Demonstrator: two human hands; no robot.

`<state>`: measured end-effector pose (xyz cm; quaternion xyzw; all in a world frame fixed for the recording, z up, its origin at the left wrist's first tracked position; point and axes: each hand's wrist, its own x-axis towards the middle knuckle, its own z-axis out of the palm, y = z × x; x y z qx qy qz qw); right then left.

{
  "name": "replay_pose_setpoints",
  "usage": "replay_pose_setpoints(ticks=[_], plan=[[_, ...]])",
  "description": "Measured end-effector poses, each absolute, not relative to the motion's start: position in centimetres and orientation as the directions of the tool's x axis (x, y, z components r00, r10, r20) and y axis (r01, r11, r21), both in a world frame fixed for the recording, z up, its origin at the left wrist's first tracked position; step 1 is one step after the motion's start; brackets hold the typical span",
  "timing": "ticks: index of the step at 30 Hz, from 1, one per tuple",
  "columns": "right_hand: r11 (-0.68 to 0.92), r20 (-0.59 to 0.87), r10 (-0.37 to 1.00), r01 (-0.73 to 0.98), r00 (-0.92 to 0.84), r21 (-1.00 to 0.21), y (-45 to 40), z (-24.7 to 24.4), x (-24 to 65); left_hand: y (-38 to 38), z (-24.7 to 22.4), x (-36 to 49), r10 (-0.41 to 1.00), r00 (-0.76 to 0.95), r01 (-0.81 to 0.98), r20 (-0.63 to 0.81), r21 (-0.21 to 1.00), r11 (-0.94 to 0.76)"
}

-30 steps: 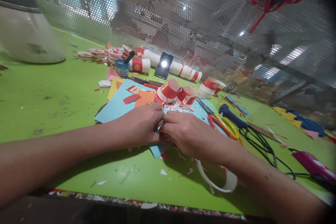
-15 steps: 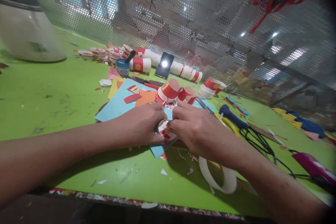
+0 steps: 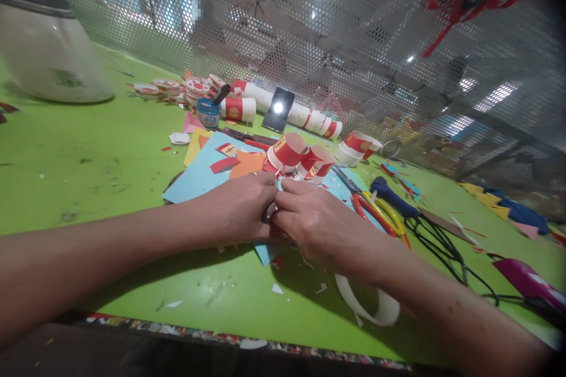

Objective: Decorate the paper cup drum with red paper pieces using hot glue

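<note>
My left hand (image 3: 247, 206) curls around a small round piece (image 3: 267, 212) with a dark rim, low over the blue paper (image 3: 194, 179). Its red-and-white face, plain a moment ago, is now almost covered by my fingers. My right hand (image 3: 313, 221) is closed over the same piece from the right, fingertips pressed in; what they pinch is hidden. Just beyond my hands stand cut red-and-white paper cups (image 3: 287, 153). An orange paper shape (image 3: 247, 166) and a red strip (image 3: 224, 165) lie on the blue sheet.
Right of my hands lie scissors with red and yellow handles (image 3: 384, 212), a blue-handled tool (image 3: 393, 195) with black cord, and a white ring (image 3: 369, 306). A blue jar (image 3: 207, 113), phone (image 3: 278, 109) and stacked cups (image 3: 305, 116) stand behind, before a perforated screen (image 3: 265, 23).
My right hand has shifted slightly left and closed further over the round piece, hiding its face. More of the red scissor handle shows now. My left hand keeps its hold.
</note>
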<state>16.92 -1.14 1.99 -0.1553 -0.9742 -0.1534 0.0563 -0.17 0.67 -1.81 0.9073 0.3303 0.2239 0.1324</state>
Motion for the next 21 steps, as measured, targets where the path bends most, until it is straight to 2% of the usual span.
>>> replay_pose_setpoints(ticks=[5, 10, 14, 17, 21], plan=[[0.891, 0.183, 0.253, 0.303, -0.95, 0.339, -1.5, 1.6, 16.9, 0.6, -1.7, -0.2, 0.666, 0.683, 0.587, 0.299, 0.318, -0.745], [0.892, 0.236, 0.238, 0.308, -0.942, 0.331, -1.4, 1.6, 17.5, 0.8, -1.8, -0.2, 0.64, 0.703, 0.544, 0.312, 0.344, -0.765], [0.895, 0.262, 0.335, 0.392, -0.905, 0.211, -1.5, 2.2, 18.0, 0.8, -2.1, -0.2, 0.639, 0.695, 0.541, 0.329, 0.347, -0.766], [0.878, 0.278, 0.433, 0.471, -0.857, 0.085, -1.6, 2.9, 18.3, 0.6, -1.9, -0.3, 0.643, 0.693, 0.545, 0.326, 0.348, -0.763], [0.856, 0.372, 0.509, 0.503, -0.776, -0.123, -1.6, 3.6, 18.7, 0.4, -1.4, -0.5, 0.676, 0.689, 0.563, 0.261, 0.395, -0.726]])
